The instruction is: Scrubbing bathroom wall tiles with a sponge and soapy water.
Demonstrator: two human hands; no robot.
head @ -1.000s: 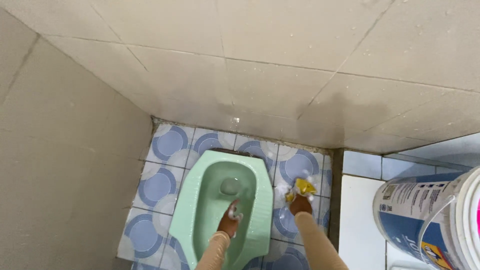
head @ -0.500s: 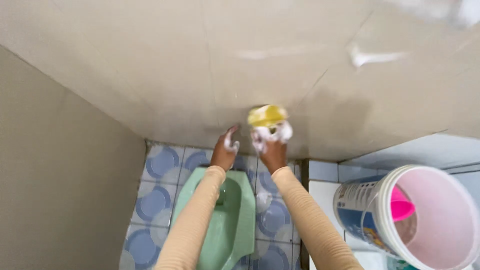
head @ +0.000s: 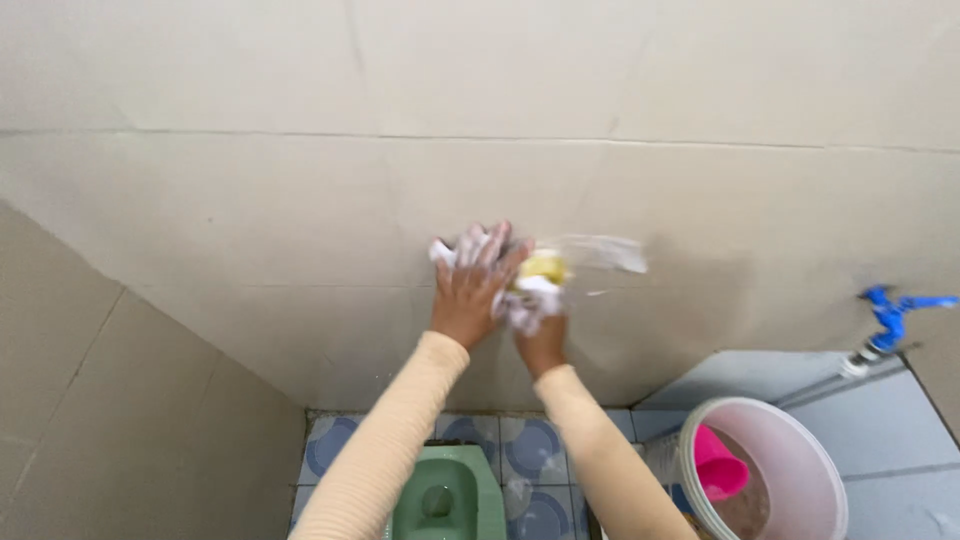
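The right hand [head: 543, 335] clenches a soapy yellow sponge [head: 541, 268] against the wall tile [head: 300, 200], left hand [head: 470, 290] spread open beside it; soft, light, likely slippery, best gripped around its edges.

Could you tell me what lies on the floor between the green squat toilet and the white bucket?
In the head view, only blue-circle floor tiles separate the squat toilet from the bucket; the right forearm crosses above them.
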